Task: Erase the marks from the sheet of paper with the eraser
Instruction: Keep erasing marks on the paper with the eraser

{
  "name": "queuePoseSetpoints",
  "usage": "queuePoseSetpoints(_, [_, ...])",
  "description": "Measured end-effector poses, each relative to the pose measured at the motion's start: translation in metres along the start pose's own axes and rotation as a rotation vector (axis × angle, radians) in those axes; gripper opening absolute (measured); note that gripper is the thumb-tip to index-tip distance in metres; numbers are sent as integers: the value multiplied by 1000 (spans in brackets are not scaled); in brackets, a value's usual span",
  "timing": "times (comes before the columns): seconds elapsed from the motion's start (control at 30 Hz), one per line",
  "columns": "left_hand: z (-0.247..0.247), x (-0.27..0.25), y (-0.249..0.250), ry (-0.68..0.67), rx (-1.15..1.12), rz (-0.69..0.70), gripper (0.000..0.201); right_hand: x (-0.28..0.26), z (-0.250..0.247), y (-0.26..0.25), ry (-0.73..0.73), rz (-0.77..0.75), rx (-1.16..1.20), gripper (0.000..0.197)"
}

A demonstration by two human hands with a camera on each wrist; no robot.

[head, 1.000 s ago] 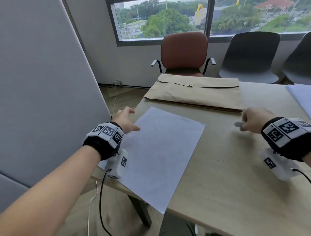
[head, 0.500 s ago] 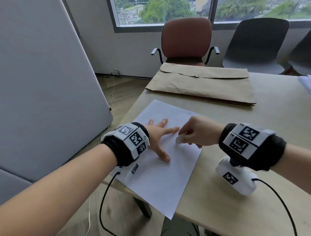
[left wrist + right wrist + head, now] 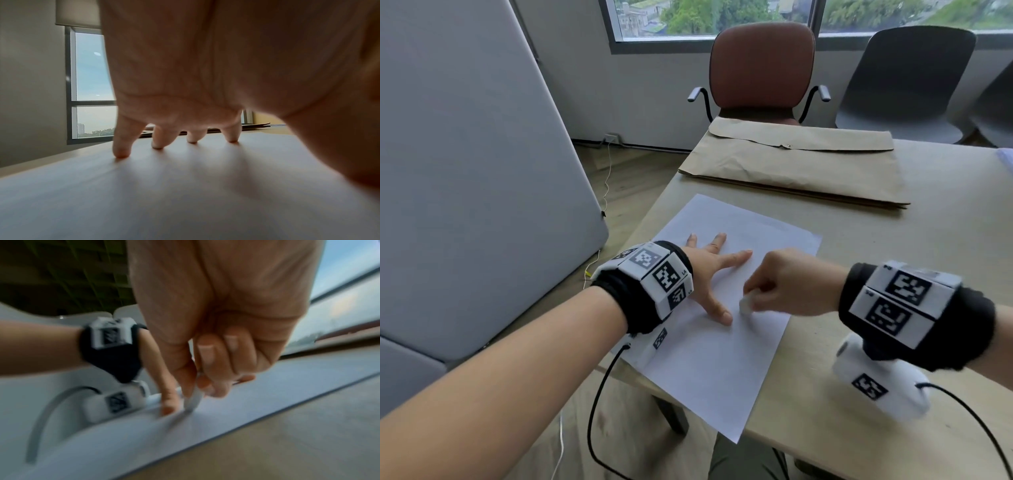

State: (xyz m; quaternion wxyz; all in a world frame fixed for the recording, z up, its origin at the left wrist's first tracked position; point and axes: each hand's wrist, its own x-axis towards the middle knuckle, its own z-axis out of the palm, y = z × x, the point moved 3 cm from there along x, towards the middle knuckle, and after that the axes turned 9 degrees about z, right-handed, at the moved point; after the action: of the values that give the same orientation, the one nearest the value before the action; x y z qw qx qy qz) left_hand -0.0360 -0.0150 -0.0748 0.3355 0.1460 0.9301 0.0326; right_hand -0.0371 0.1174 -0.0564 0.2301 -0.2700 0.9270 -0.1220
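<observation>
A white sheet of paper [image 3: 709,359] lies at the near left corner of the wooden table [image 3: 893,267]. My left hand [image 3: 709,274] presses flat on the sheet with fingers spread, fingertips [image 3: 121,152] down on the paper [image 3: 164,194]. My right hand [image 3: 784,284] pinches a small white eraser [image 3: 744,304] and holds its tip on the sheet just right of my left thumb. The right wrist view shows the eraser [image 3: 193,400] touching the paper [image 3: 226,415] between thumb and fingers [image 3: 207,369]. No marks are plain to see on the sheet.
A large brown envelope [image 3: 798,164] lies across the table's far side. A brown armchair [image 3: 760,68] and dark chairs [image 3: 900,82] stand beyond it under the window. A grey partition [image 3: 476,154] stands to the left. The sheet's near corner overhangs the table edge.
My right hand carried the eraser from the right of the table onto the sheet and lowered it beside my left thumb. My left hand moved onto the paper and spread flat.
</observation>
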Motion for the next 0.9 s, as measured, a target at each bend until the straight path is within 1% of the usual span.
queuePoseSetpoints(0.03, [0, 0, 0, -1, -1, -2, 113, -3, 2, -2, -42, 2, -10, 42])
queuePoseSetpoints(0.07, [1, 0, 0, -1, 3, -4, 113, -4, 1, -2, -47, 8, -19, 40])
queuePoseSetpoints(0.1, [1, 0, 0, -3, 12, -5, 113, 0, -2, -1, -14, 21, -21, 33])
queuePoseSetpoints(0.17, [-1, -1, 1, -4, 26, -5, 112, 9, -10, 1, 101, 62, -10, 20])
queuePoseSetpoints(0.2, [-1, -1, 1, -6, 27, -6, 112, 12, -12, 2, 136, 79, 3, 21])
queuePoseSetpoints(0.23, [-1, -1, 2, -6, 27, -7, 111, 11, -11, 2, 148, 80, 11, 25])
queuePoseSetpoints(0.27, [-1, -2, 2, -6, 24, -8, 111, 7, -9, 2, 130, 67, 12, 32])
queuePoseSetpoints(0.33, [-1, -2, 2, -10, 18, -11, 111, -6, -1, -2, 16, 34, 22, 43])
queuePoseSetpoints(0.37, [0, -2, 1, -10, 17, -13, 112, -10, 1, -3, -36, 34, 17, 44])
queuePoseSetpoints(0.4, [0, -3, 1, -11, 19, -14, 112, -11, 1, -4, -51, 39, 6, 43])
queuePoseSetpoints(0.43, [0, -3, 2, -11, 24, -14, 112, -7, -1, -3, -24, 53, -9, 37])
queuePoseSetpoints(0.5, [-1, -3, 2, -6, 34, -12, 111, 7, -9, -1, 106, 95, -3, 22])
queuePoseSetpoints(0.53, [-1, -3, 3, -6, 35, -10, 111, 12, -11, 1, 153, 109, 7, 19])
queuePoseSetpoints(0.57, [-1, -3, 3, -6, 36, -9, 111, 12, -11, 1, 165, 109, 20, 18])
queuePoseSetpoints(0.6, [-1, -4, 3, -8, 36, -7, 111, 9, -8, 0, 146, 90, 28, 20])
queuePoseSetpoints(0.63, [-1, -4, 3, -12, 35, -4, 111, 2, -4, -1, 97, 61, 33, 25])
queuePoseSetpoints(0.7, [1, -5, 3, -22, 30, 3, 112, -12, 5, -4, -40, 21, 15, 33])
queuePoseSetpoints(0.73, [1, -5, 4, -25, 30, 4, 112, -15, 6, -5, -95, 16, 11, 32])
queuePoseSetpoints(0.77, [2, -5, 4, -28, 35, 4, 112, -14, 6, -4, -107, 25, 20, 29])
queuePoseSetpoints(0.8, [1, -5, 4, -26, 43, 5, 111, -9, 2, -2, -73, 46, 36, 25])
queuePoseSetpoints(0.83, [1, -4, 4, -23, 51, 7, 111, -2, -3, 1, -4, 70, 54, 21])
queuePoseSetpoints(0.87, [0, -5, 4, -21, 56, 8, 111, 3, -7, 3, 69, 90, 59, 20])
queuePoseSetpoints(0.9, [0, -5, 4, -21, 57, 8, 110, 5, -7, 3, 111, 97, 58, 21])
